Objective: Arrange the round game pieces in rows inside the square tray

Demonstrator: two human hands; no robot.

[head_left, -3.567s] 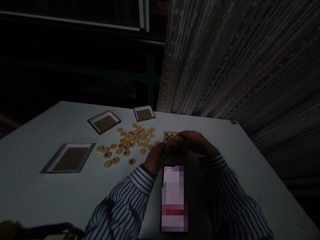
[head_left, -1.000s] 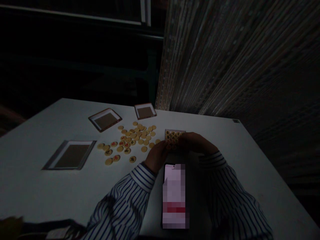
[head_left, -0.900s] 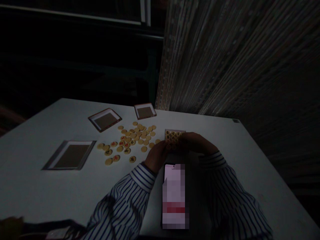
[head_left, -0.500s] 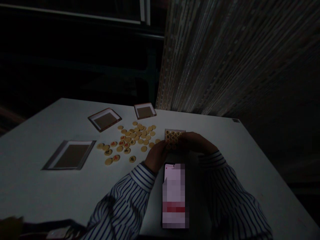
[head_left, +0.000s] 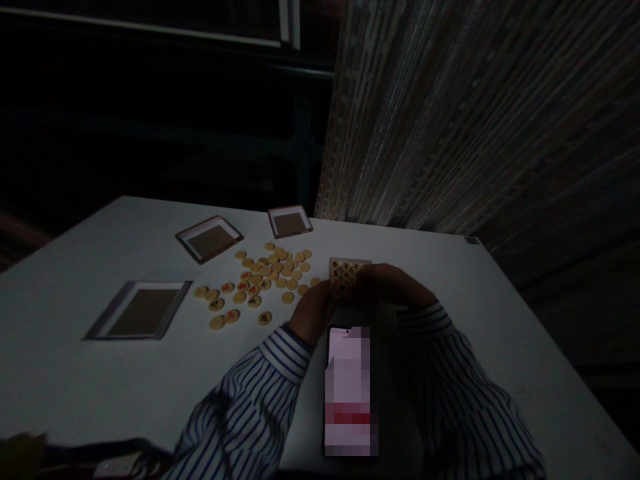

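Note:
A small shallow tray packed with round wooden xiangqi pieces stands near the table's far right. My left hand presses against its front left corner, and my right hand curves over its right side. Dim light hides the fingers and the tray's front part, so any grip stays unclear. Left of my left hand lies a loose scatter of several similar pieces, some marked in red and others in black.
A smartphone, its screen pixelated, lies between my forearms. Several brown-lined empty trays sit on the white table to the left and far side. A ribbed curtain hangs behind the right side.
The view has shifted slightly, and my hands stay at the small tray in nearly the same pose. The loose pieces show no clear movement.

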